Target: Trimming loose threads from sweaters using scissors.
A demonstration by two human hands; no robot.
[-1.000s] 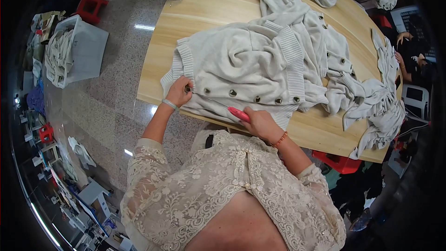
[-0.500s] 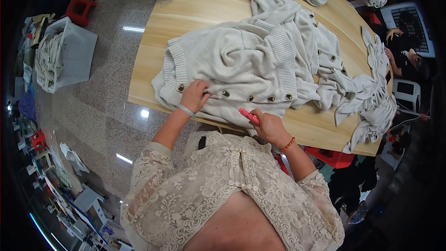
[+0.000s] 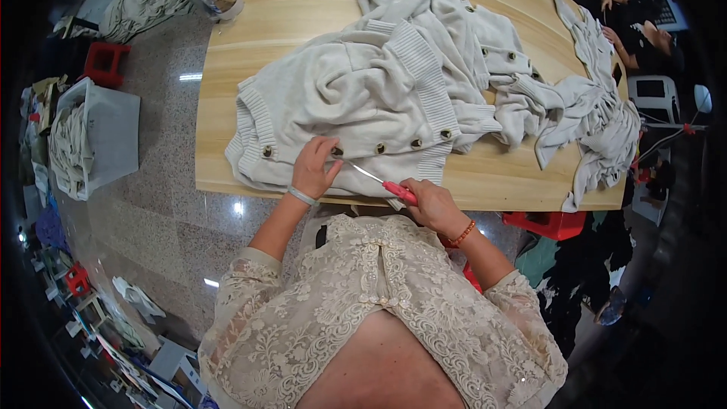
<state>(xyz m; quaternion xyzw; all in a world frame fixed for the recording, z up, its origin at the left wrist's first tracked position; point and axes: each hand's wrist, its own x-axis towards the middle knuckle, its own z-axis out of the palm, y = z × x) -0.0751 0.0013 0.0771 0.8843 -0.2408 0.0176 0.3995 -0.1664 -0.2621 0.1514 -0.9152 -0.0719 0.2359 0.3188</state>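
Observation:
A cream knitted cardigan [image 3: 341, 98] with ribbed edges and dark buttons lies folded on the wooden table in front of me. My left hand [image 3: 312, 169] is at its near edge, thumb and fingers closed around the button band beside a dark button [image 3: 337, 152]. In my right hand [image 3: 438, 208] is a tool with a red handle [image 3: 400, 192] and a thin metal blade [image 3: 366, 173]. The blade points left, its tip close to the button by my left fingers. Whether the tip touches the knit cannot be told.
More cream knitwear [image 3: 587, 117] is heaped along the table's right side. Left of the table [image 3: 227, 53], a white bin [image 3: 113, 132] holds garments on the floor. Red stools [image 3: 104, 63] stand around. At the far right, another person's hands [image 3: 612, 4] are near a screen.
The view has shifted, so the table and garments sit further left. My left fingers have moved from between two buttons to right beside one. The red-handled tool stays in my right hand.

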